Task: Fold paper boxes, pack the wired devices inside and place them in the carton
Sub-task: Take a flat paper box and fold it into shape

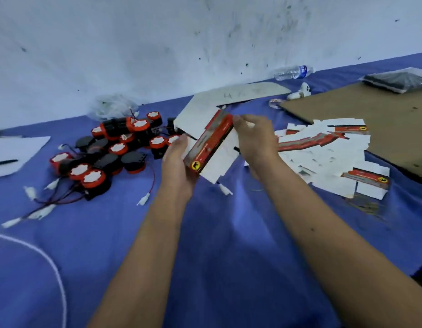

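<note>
Red-and-white card forms the paper box [208,147], held above the bench [219,245] between both hands and tilted, its printed red panel facing up and its white flaps spread beneath and behind. The left hand [178,166] closes its grip on the near, lower end of the box, fingers wrapped under the white card and thumb lying along the left edge beside a yellow round emblem. The right hand [255,138] grips the far, upper end, its fingertips pinching the red panel's top corner. To the left of this two-handed grip lies a heap of wired devices [110,150], black bodies with red rims and white caps, their red and black leads and white connectors [143,199] trailing toward the viewer. To the right of the grip lies a loose pile of flat box blanks [323,157], mostly white side up, some showing the red print. Beyond that pile a sheet of brown cardboard [370,119] rests on the blue cloth. Farther behind the grip a clear water bottle [292,72] lies on its side at the foot of a scuffed white wall [181,43].
</note>
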The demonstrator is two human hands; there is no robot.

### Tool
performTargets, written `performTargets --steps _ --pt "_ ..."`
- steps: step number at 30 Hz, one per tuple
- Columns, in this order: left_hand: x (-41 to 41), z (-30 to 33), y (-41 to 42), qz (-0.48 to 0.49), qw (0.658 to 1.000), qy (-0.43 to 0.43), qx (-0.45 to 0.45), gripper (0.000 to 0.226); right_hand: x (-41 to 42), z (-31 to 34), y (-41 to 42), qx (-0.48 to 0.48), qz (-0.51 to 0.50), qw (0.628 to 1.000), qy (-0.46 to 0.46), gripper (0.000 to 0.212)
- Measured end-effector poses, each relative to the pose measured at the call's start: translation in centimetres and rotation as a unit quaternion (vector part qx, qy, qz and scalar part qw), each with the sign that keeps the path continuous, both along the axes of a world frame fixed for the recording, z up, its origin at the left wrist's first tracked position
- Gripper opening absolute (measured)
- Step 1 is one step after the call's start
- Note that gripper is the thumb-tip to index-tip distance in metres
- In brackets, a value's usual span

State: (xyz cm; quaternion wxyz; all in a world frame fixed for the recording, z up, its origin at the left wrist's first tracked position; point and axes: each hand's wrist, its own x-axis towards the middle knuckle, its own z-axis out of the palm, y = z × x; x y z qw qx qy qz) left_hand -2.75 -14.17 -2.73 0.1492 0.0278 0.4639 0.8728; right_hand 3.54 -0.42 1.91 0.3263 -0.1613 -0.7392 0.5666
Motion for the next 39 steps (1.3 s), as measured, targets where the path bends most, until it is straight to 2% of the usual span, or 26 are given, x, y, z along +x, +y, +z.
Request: performTargets --steps 1,2,3,4,5,6,7,10,14,15,17,20,22,24,25,27,29,31,35,37,39 --pt "0.0 -0.6 -2.1 0.026 0.999 0.009 -0.031 0.013 -0.3 -0.9 -1.4 0.016 0.032 0.999 -0.027 0.029" --pt "0.0 -1.2 -4.5 0.065 0.994 0.02 -0.086 0.016 -0.6 -1.9 -3.1 0.077 0.058 0.994 -0.057 0.019" --pt "0.1 -1.7 -6.5 0.104 0.985 0.027 -0.136 0.026 -0.8 -2.9 -4.5 0.176 0.068 0.978 -0.091 0.033" --pt "0.3 -2.2 -8.5 0.137 0.974 0.033 -0.176 0.033 -1.0 -3.9 -6.2 0.279 0.086 0.949 -0.12 0.069" --pt "0.6 -2.4 -10.1 0.155 0.965 0.045 -0.206 0.035 -1.1 -4.9 -7.7 0.344 0.115 0.922 -0.137 0.1" --pt "0.9 -2.7 -11.2 0.163 0.958 0.06 -0.226 0.034 -1.1 -5.8 -9.0 0.382 0.142 0.902 -0.145 0.12" --pt "1.0 -2.9 -12.3 0.168 0.955 0.072 -0.235 0.029 -1.1 -6.7 -10.4 0.404 0.171 0.886 -0.148 0.132" --pt "1.1 -3.0 -13.7 0.15 0.953 0.084 -0.248 0.011 -1.2 -8.7 -12.3 0.436 0.195 0.867 -0.14 0.14" --pt "0.6 -3.0 -14.3 0.118 0.958 0.072 -0.249 0.03 -0.6 -8.3 -12.3 0.444 0.182 0.872 -0.098 0.13" --pt "0.6 -3.0 -14.4 0.107 0.961 0.069 -0.245 0.028 -0.4 -8.1 -12.2 0.421 0.189 0.883 -0.083 0.124" --pt "0.9 -2.5 -14.7 0.084 0.975 0.046 -0.201 0.029 -0.1 -7.7 -11.7 0.304 0.228 0.924 -0.042 0.11" --pt "1.0 -2.1 -14.7 0.033 0.99 0.045 -0.129 0.057 0.0 -7.1 -11.2 0.066 0.252 0.965 0.008 0.086" --pt "0.9 -2.1 -14.9 -0.026 0.976 0.13 -0.17 0.067 -0.3 -6.6 -10.8 -0.102 0.249 0.963 0.01 0.062" --pt "0.9 -2.7 -15.0 -0.112 0.943 0.225 -0.22 0.101 -0.5 -6.3 -10.1 -0.234 0.261 0.936 -0.021 0.045" --pt "1.1 -2.8 -14.9 -0.148 0.927 0.248 -0.242 0.118 -0.5 -6.3 -9.6 -0.266 0.271 0.924 -0.042 0.041" --pt "1.6 -2.7 -14.3 -0.139 0.899 0.292 -0.295 0.139 -0.5 -6.4 -9.0 -0.276 0.304 0.909 -0.07 0.037" --pt "1.7 -2.6 -13.7 -0.091 0.878 0.341 -0.324 0.146 -0.4 -6.7 -8.8 -0.256 0.343 0.899 -0.091 0.035" --pt "1.6 -2.7 -13.5 -0.069 0.874 0.36 -0.319 0.148 -0.3 -6.7 -9.0 -0.222 0.369 0.895 -0.118 0.036" --pt "1.7 -3.0 -13.3 -0.056 0.859 0.396 -0.32 0.138 -0.2 -6.7 -9.1 -0.233 0.415 0.868 -0.138 0.036" --pt "1.8 -3.1 -13.2 -0.047 0.865 0.393 -0.308 0.132 0.0 -6.7 -9.2 -0.246 0.433 0.857 -0.129 0.042" --pt "1.8 -2.8 -13.1 -0.019 0.878 0.38 -0.29 0.124 0.1 -6.6 -9.5 -0.225 0.43 0.866 -0.116 0.043"
